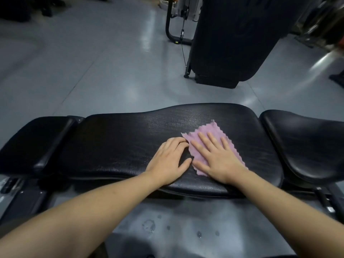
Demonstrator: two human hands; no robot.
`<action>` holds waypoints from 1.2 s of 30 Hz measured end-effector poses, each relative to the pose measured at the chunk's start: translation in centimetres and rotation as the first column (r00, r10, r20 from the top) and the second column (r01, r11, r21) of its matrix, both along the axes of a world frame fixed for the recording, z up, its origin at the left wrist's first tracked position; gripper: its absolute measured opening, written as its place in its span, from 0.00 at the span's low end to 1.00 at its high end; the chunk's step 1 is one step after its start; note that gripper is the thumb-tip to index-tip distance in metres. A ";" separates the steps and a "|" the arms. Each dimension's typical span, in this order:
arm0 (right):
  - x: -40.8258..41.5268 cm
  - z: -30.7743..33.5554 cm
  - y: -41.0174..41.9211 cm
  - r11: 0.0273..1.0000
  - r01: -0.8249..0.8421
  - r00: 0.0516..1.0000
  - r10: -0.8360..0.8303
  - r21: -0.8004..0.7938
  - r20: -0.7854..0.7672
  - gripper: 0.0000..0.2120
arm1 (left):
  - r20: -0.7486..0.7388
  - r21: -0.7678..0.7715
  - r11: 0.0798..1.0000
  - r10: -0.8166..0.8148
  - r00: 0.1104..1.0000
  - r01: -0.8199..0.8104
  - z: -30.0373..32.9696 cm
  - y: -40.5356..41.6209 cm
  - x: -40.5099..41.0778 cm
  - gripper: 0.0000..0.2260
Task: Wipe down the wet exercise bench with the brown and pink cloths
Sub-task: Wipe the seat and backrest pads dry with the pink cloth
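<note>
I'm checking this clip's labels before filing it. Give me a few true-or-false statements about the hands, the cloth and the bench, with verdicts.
1. The right hand lies flat on the pink cloth. True.
2. The pink cloth lies on the floor. False: it lies on the bench.
3. A brown cloth is on the bench. False: none shows.
4. The left hand rests on the bench beside the cloth. True.
5. Droplets mark the floor. True.
</note>
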State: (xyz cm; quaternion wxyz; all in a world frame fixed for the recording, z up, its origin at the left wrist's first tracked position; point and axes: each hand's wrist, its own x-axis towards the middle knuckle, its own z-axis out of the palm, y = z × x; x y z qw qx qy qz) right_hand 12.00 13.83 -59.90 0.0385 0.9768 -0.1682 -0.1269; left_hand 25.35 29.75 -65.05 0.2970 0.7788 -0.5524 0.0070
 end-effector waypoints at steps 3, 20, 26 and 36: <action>3.9 0.0 -2.0 1.000 0.003 1.000 -0.003 0.019 0.017 0.41 | -0.010 -0.024 1.000 0.005 1.000 -0.006 -0.3 0.0 0.1 0.21; 12.9 -0.8 -5.2 0.997 0.064 0.998 -0.064 -0.034 0.010 0.32 | -0.010 -0.048 0.999 0.006 1.000 -0.007 -0.6 0.0 0.3 0.19; 7.9 -0.3 -1.4 1.000 0.029 0.999 -0.029 -0.002 -0.015 0.40 | -0.043 -0.064 0.996 0.066 0.997 -0.068 -0.6 0.3 0.1 0.12; -2.5 -0.8 4.5 0.995 -0.101 0.993 0.100 0.021 0.068 0.37 | 0.074 0.056 0.994 0.094 0.993 -0.098 0.2 1.6 1.0 0.13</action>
